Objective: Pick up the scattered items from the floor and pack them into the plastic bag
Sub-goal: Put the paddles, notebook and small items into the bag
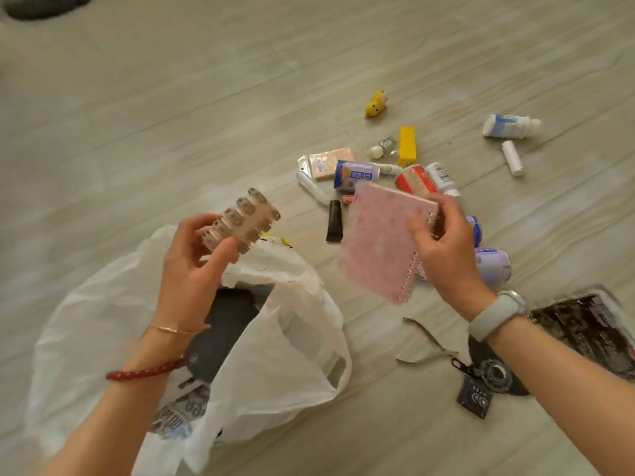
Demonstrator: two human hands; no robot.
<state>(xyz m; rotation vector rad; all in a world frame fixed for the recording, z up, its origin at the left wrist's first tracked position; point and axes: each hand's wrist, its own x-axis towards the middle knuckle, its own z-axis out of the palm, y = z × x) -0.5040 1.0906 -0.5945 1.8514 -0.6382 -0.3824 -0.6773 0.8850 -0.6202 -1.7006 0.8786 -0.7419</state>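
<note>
A white plastic bag (281, 355) lies open on the floor at lower left, with a dark object (223, 334) inside it. Above the bag's mouth, my left hand (196, 259) grips a clear pinkish tray of small round pieces (240, 218). My right hand (443, 249) holds a pink spiral notebook (378, 242) by its bound edge, to the right of the bag. Several items lie scattered beyond: a blue can (355, 175), a red-and-white can (415, 180), a yellow box (407, 146), a yellow toy (376, 104), a black tube (334, 221).
White bottles (510, 126) and a small white cylinder (512, 158) lie at far right. Near my right forearm are metal nippers (426, 341), a dark keychain tag (476, 400) and a black patterned packet (584, 328). Pale wood-look floor (171, 115) stretches to the left and back.
</note>
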